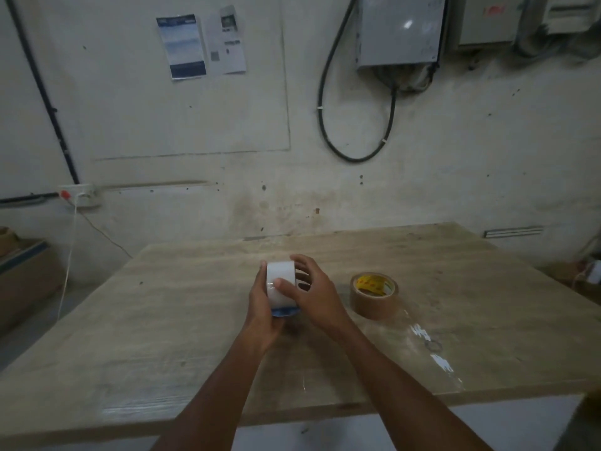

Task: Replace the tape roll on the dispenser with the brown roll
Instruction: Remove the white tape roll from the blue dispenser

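Two hands (pixel 263 307) (pixel 317 294) — two rolls: white roll (pixel 280 281), brown roll (pixel 374 296)

Bare table (pixel 182 320) all round — only the brown roll (pixel 374 296) stands right of both hands.

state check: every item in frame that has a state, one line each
white tape roll: on the dispenser, held in both hands
blue dispenser: mostly hidden, held above the table
brown tape roll: lying flat on the table, untouched
left hand: gripping dispenser and roll
right hand: thumb on the white roll
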The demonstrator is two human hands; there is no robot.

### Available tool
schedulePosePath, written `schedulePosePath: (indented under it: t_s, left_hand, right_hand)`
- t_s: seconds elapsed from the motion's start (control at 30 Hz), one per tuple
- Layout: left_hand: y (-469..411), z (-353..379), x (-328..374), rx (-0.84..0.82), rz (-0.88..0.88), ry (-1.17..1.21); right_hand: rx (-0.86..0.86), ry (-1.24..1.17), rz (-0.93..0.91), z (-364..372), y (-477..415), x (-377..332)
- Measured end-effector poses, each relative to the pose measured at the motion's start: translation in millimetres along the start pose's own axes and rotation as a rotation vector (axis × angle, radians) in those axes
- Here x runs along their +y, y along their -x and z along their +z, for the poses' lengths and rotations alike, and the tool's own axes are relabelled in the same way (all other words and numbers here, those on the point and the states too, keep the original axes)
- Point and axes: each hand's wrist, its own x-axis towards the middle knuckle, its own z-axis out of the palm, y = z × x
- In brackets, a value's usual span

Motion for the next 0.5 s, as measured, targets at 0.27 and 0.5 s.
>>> schedulePosePath:
  t_s: [0.27,0.5]
  left_hand:
    - [-8,-6,-9,-0.028,0.026,-0.018]
    - [-18,-9,-15,0.008,0.061,-0.046]
  right_hand:
    - [0.005,-0.086,0.041,7,12,20]
    - [0.066,-0.163,0.044,13,12,36]
